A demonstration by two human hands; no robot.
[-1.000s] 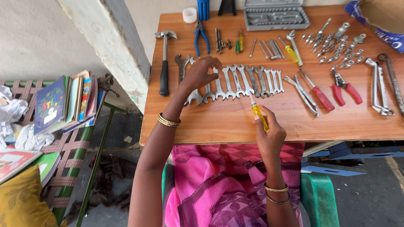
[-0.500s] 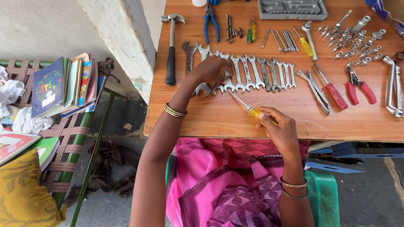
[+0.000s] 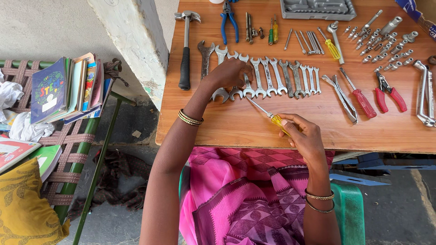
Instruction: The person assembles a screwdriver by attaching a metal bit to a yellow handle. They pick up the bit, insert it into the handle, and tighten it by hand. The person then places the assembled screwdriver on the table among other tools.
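Right now the right hand [image 3: 305, 136] is pinching a yellow-handled screwdriver [image 3: 268, 115] low over the wooden counter [image 3: 236, 127], tip pointing up-left toward the row of wrenches [image 3: 268, 77]. Left hand [image 3: 231, 72] is resting curled on the wrenches at the row's left end, fingers covering two or three. Hammer [image 3: 185, 50] is lying just left.

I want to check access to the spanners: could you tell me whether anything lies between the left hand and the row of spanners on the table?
Nothing visible does. The left hand already rests on the row of spanners. The yellow-handled screwdriver, held in the right hand, points its tip toward the row from below but lies clear of the left hand.
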